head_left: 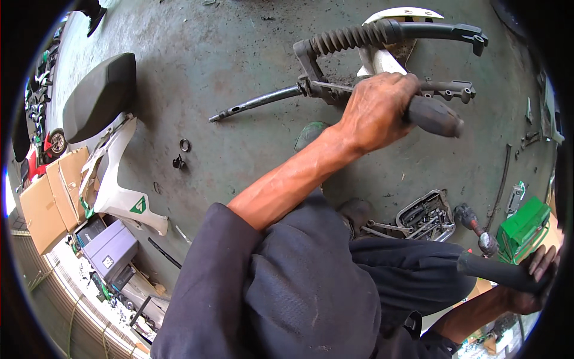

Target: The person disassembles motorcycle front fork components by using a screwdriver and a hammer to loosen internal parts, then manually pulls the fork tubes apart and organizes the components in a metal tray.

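Observation:
A motorcycle front fork [412, 31] lies on the floor ahead of me, with a ribbed black gaiter on its far leg. Its steering stem [257, 103] points left. My left hand [382, 107] is closed over the nearer leg, on a dark, thick cylindrical piece [433, 116] that tapers to the right. Whether the hand also grips the fork leg is hidden. At the lower right, my right hand [532, 284] has its fingers curled round a dark tube [493, 267]. The tube's end points left, over my leg.
A tray of tools [427, 218] sits near my foot, beside a power tool [476, 230] and a green box [524, 230]. White bodywork with a dark seat [101, 96] stands left, near cardboard [52, 194] and a grey-purple box [110, 250]. A ring [185, 145] lies on the floor.

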The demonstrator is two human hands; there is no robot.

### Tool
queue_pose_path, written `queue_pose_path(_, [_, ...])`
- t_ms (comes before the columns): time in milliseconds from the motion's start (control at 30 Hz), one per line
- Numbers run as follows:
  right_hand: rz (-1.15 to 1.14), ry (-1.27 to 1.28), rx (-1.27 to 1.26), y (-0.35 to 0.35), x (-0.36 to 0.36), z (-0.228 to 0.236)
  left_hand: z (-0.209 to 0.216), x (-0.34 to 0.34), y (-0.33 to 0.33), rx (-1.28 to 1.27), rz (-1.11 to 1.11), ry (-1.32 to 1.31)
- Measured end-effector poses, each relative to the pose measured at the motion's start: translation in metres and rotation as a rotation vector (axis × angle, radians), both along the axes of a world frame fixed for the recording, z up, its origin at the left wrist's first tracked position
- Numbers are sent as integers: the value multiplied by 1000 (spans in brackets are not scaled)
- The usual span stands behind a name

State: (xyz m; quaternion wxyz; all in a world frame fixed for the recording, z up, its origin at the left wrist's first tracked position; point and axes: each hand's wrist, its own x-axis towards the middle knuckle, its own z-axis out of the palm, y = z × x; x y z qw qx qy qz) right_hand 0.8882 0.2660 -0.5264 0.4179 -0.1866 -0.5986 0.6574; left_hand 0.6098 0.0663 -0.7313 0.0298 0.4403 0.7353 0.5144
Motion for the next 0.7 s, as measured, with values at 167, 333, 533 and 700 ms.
queue_pose_path(167, [186, 64, -38, -32, -20, -20, -17, -8, -6, -49, -19, -21])
queue_pose_path(333, [196, 23, -263, -89, -35, -60, -20, -14, -1, -18, 39, -33])
queue_pose_path(533, [-2, -406, -382, -142, -16, -81, -12, -24, 8, -58, -15, -113])
queue_pose_path(700, [33, 46, -196, -78, 10, 0, -19, -14, 3, -153, -12, -217])
